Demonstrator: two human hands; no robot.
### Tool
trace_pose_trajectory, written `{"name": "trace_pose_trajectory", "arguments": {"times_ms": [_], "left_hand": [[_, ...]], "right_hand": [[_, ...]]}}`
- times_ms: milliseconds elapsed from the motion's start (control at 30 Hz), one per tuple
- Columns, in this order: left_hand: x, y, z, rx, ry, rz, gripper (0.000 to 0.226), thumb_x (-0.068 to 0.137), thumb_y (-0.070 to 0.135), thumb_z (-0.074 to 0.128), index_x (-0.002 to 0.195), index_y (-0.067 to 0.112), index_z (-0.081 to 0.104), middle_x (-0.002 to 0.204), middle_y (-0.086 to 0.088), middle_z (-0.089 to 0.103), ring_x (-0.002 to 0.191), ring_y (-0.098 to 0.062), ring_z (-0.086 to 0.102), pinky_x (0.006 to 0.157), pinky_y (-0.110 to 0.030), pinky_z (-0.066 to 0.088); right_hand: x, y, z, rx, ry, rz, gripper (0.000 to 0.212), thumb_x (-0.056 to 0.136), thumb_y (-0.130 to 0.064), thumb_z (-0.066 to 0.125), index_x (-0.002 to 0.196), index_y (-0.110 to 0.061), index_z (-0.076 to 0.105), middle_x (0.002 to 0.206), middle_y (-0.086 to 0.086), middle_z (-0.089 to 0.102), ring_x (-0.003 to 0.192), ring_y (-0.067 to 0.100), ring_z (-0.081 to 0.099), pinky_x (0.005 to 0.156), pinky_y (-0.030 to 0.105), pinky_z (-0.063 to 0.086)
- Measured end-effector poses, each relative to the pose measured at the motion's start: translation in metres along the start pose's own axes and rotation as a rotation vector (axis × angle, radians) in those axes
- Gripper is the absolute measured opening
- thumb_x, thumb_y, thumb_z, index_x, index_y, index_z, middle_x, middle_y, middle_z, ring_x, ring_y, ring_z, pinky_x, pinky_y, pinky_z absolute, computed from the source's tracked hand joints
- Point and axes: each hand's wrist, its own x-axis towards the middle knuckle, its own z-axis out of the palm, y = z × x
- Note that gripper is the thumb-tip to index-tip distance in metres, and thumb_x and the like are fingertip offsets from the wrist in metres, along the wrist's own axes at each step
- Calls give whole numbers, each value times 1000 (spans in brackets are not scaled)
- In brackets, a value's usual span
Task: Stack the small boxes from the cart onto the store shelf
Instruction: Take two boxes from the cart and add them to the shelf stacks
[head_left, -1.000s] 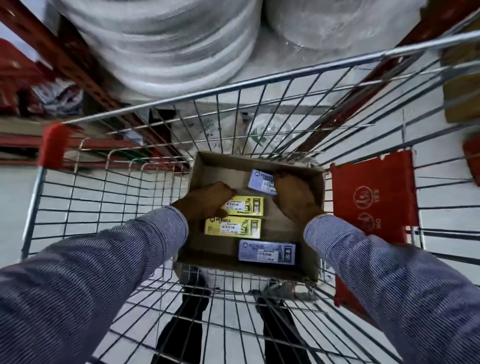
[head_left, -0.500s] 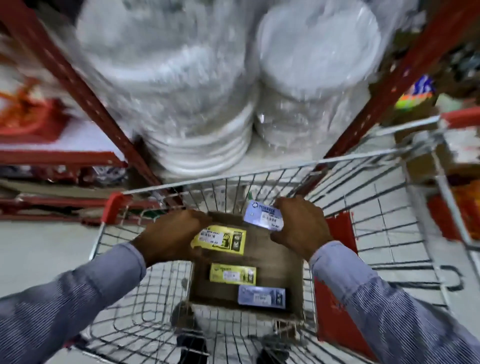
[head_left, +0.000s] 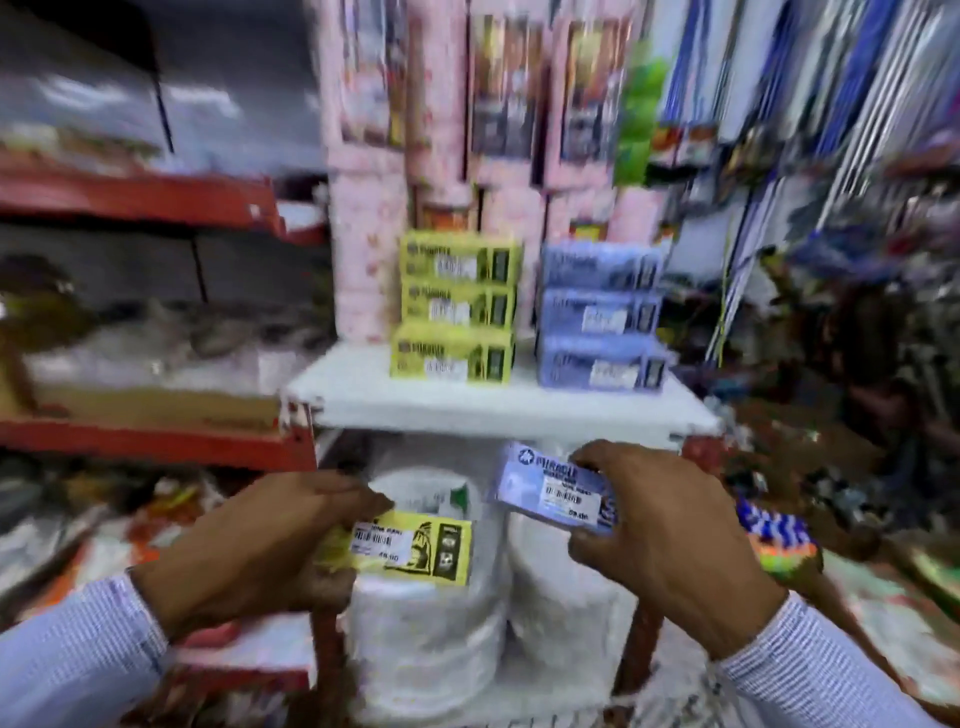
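Yellow box (head_left: 410, 545) is pinched in your left hand (head_left: 260, 545), blue box (head_left: 558, 491) gripped in your right hand (head_left: 670, 540). Colour-sorted, probably: yellow stack (head_left: 454, 309) at 12 o'clock on the shelf (head_left: 498, 405), blue stack (head_left: 600, 317) at 1.

Single head view, facing forward at white shelf (head_left: 498, 410), close, blurred.

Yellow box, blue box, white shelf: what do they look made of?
Yellow box in the left hand and blue box in the right hand: likely printed cardboard, flat faces, stuck-on price labels. White shelf: smooth painted board or metal; blur leaves it open.
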Motion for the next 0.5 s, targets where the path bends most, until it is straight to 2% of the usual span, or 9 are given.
{"name": "trace_pose_trajectory", "arguments": {"times_ms": [67,167,233,267,333,433,500], "left_hand": [[11,-6,-28,2,52,1,66,54,44,78,117,34,58,101,9,72,81,-14,70,65,-25,58],[32,-16,-61,-20,160,2,61,58,39,79,114,44,57,107,12,70,84,-13,71,68,-27,60],[48,-22,-79,31,236,10,63,56,45,77,117,39,60,108,13,71,87,-8,69,74,-16,55],[57,-24,-87,41,272,-7,65,55,44,80,117,35,63,107,14,72,88,-5,67,77,-8,47],[76,-28,-95,37,321,-9,65,51,34,88,113,27,68,102,10,73,85,-4,65,79,-2,38],[108,-37,-99,23,352,-7,64,58,30,88,117,24,66,111,4,73,93,-12,69,83,-20,52],[126,-46,-94,14,344,-37,64,66,35,85,125,26,60,122,4,68,103,-13,65,89,-27,53]], "right_hand": [[13,2,-27,-17,76,0,49,52,-46,69,98,-33,61,87,-7,70,80,17,65,54,29,40],[35,6,-61,-41,169,10,53,58,-45,71,109,-34,58,104,-11,68,94,16,63,68,33,51],[50,10,-78,-34,203,20,53,63,-42,73,113,-33,57,111,-11,66,103,17,60,76,35,51],[57,14,-85,-38,221,27,53,65,-40,73,114,-31,57,111,-9,65,104,18,60,77,36,52],[73,21,-90,-56,249,25,51,66,-37,74,112,-28,57,108,-7,66,99,21,61,73,39,54],[97,35,-85,-104,271,28,47,68,-32,75,110,-26,56,102,-5,66,92,21,62,67,36,52],[110,41,-76,-139,264,16,46,67,-26,77,108,-24,57,100,-3,67,89,22,62,67,37,52]]}}
